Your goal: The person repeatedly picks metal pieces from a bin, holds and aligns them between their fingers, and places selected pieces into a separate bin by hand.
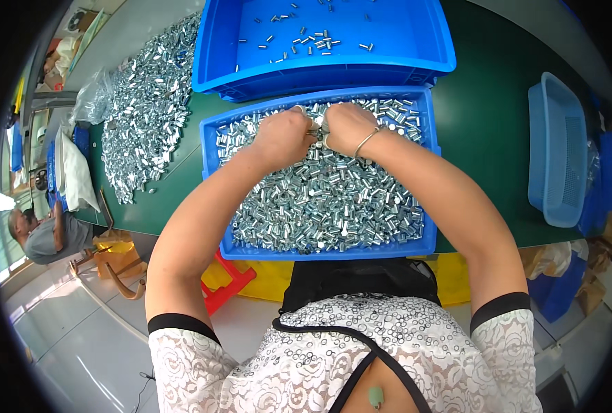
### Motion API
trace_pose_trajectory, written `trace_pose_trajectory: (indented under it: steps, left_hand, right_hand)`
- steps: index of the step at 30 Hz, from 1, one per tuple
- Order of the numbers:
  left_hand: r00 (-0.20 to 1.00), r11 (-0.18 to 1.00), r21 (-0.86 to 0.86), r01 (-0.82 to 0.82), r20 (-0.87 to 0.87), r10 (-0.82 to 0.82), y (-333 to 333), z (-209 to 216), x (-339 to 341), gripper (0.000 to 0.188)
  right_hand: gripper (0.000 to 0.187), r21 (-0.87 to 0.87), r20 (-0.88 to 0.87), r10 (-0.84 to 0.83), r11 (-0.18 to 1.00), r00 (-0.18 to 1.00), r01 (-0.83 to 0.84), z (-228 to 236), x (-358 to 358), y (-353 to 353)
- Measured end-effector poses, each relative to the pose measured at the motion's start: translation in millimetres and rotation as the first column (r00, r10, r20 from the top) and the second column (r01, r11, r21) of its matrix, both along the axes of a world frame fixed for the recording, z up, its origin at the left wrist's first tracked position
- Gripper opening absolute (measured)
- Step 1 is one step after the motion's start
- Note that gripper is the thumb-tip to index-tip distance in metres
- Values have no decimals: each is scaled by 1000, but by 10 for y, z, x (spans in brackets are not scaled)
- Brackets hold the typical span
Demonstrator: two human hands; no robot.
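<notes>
A shallow blue tray [326, 255] lies in front of me, heaped with small shiny metal cylinders [326, 206]. Both hands are close together over its far part, knuckles up. The fingers of my left hand [284, 138] are curled in, with small metal cylinders at the fingertips. My right hand [347, 129], a bangle on its wrist, is closed the same way beside it, with cylinders showing by its thumb. The palms are hidden, so how many pieces each hand has cannot be seen.
Beyond the tray stands a deeper blue bin [333, 74] with scattered cylinders inside. A large pile of metal pieces [144, 117] covers the table's left, near a clear plastic bag [92, 100]. A light-blue basket [536, 151] is at right. A person [54, 234] sits far left.
</notes>
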State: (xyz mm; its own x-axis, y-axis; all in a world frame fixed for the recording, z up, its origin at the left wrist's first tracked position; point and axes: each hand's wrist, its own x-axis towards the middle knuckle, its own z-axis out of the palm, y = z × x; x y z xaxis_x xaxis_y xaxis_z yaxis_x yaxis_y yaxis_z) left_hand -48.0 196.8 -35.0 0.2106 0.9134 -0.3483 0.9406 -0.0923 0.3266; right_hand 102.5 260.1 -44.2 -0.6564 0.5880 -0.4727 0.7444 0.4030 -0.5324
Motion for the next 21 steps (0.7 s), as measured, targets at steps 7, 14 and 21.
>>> trace_pose_trajectory:
  steps: [7, 14, 21]
  left_hand:
    - [999, 998, -40, 50, -14, -51, 58, -11, -13, 18]
    - [994, 992, -124, -4, 110, 18, 60, 42, -97, 15]
    - [995, 991, -91, 97, 7, -97, 83, 18, -47, 19]
  right_hand:
    - [17, -24, -59, -124, 992, 990, 123, -196, 39, -13]
    - [15, -70, -150, -210, 977, 966, 201, -205, 76, -110]
    - [16, 31, -58, -256, 966, 965, 258, -160, -22, -141]
